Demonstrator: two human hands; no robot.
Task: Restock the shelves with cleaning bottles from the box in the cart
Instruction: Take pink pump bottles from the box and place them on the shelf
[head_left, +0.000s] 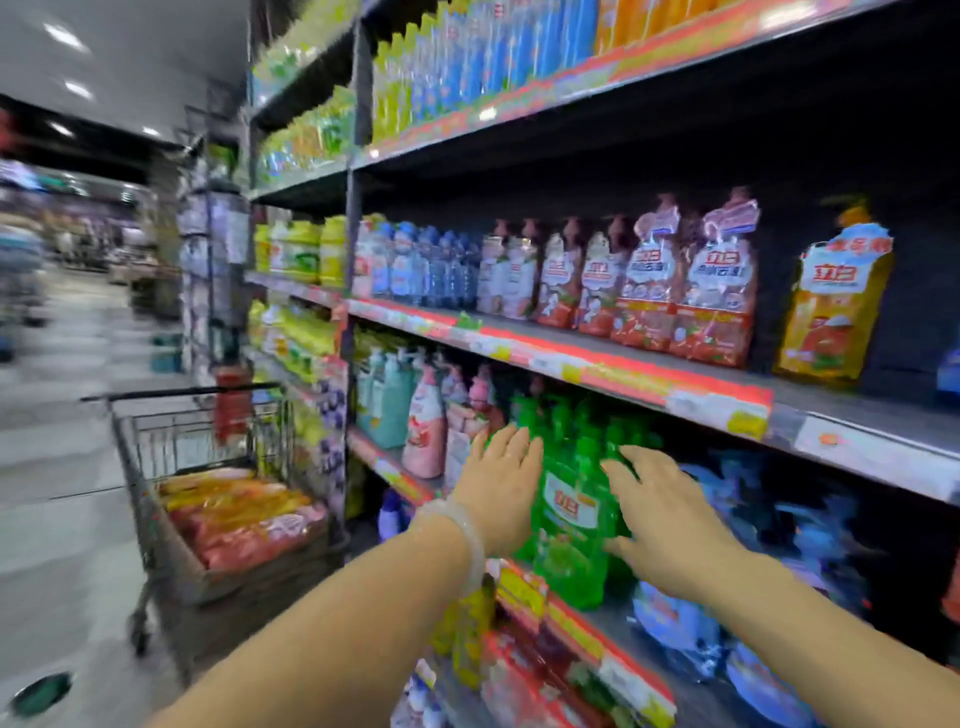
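Shelving (613, 364) is filling the right and centre of the frame, its tiers carrying rows of bottles and pouches. A shopping cart (156, 483) is standing at lower left, holding a box (244, 561) of orange and red packs. Green cleaning bottles (571, 519) are standing in a cluster on a lower shelf, at lower centre. The left hand (498, 488), a pale bangle (457, 535) at its wrist, is lying against the cluster's left side, fingers straight and close together. The right hand (660, 525) is reaching the cluster's right side, fingers spread apart; blur is hiding whether it touches.
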